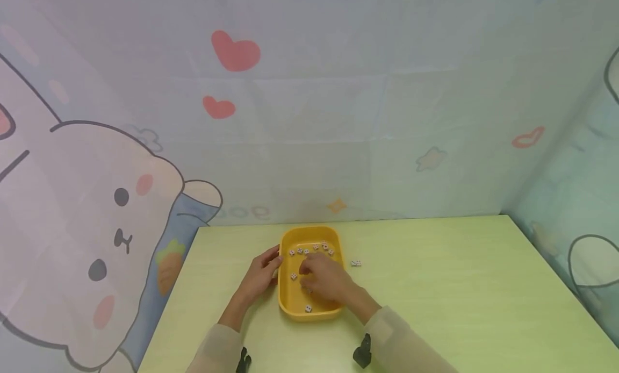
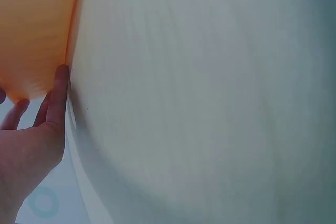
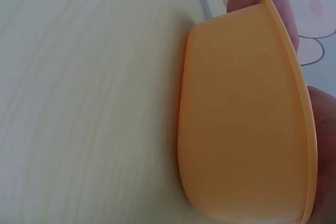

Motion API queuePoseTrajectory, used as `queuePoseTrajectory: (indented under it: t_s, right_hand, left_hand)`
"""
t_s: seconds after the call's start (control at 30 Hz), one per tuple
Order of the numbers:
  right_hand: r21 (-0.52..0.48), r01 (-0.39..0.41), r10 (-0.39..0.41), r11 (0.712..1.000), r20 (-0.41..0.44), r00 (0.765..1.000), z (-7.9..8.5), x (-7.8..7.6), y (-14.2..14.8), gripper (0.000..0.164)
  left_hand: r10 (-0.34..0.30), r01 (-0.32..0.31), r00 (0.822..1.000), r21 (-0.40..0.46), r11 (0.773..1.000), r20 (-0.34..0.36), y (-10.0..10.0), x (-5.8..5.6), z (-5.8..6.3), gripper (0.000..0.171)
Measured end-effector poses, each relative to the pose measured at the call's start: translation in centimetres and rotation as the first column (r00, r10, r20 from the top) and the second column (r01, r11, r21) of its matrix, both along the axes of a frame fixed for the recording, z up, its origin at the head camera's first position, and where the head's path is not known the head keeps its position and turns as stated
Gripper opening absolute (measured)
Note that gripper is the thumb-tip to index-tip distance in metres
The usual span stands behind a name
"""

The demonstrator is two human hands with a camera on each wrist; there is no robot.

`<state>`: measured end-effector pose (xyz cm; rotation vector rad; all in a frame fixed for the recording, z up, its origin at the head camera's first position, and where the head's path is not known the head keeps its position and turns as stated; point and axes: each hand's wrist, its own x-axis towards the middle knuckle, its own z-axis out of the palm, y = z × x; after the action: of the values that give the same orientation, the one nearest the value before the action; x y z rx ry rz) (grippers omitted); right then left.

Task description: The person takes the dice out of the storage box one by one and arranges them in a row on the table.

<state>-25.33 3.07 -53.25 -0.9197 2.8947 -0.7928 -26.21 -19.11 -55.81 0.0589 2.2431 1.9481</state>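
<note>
A yellow tray with a raised rim stands on the table, and several white dice lie scattered in it. One die lies near the front end, another die by the left wall, and a row of dice toward the back. My left hand rests against the tray's left side, fingertips along the outer wall in the left wrist view. Inside the tray my right hand reaches down with bent fingers, thumb and forefinger apart. A die shows partly under its thumb. The tray wall hides those fingertips in the right wrist view.
Just right of the tray, a pair of dice lies side by side on the pale green table. Behind the table hangs a cloth printed with hearts and a large rabbit.
</note>
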Motion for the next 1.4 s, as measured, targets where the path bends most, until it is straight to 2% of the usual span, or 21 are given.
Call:
queuePoseTrajectory:
  t_s: [0.27, 0.57, 1.07, 1.4]
  right_hand:
    - [0.103, -0.016, 0.02, 0.995, -0.03, 0.999, -0.49, -0.06, -0.12, 0.014]
    - [0.187, -0.025, 0.037, 0.982, -0.06, 0.998, -0.51, 0.01, -0.32, 0.012]
    - [0.201, -0.048, 0.062, 0.978, -0.061, 0.996, -0.39, 0.08, -0.33, 0.003]
    - [0.222, -0.059, 0.072, 0.973, -0.051, 0.996, -0.29, 0.2, -0.31, 0.004]
  left_hand:
    - [0.0, 0.0, 1.0, 0.026, 1.0, 0.008, -0.03, 0.15, 0.16, 0.046]
    - [0.018, -0.018, 1.0, -0.006, 1.0, 0.013, -0.1, 0.11, 0.04, 0.046]
    - [0.037, -0.037, 0.999, -0.005, 0.999, 0.032, -0.05, -0.21, -0.26, 0.045]
    - [0.02, -0.02, 0.999, 0.001, 1.0, 0.04, 0.01, -0.08, -0.06, 0.045]
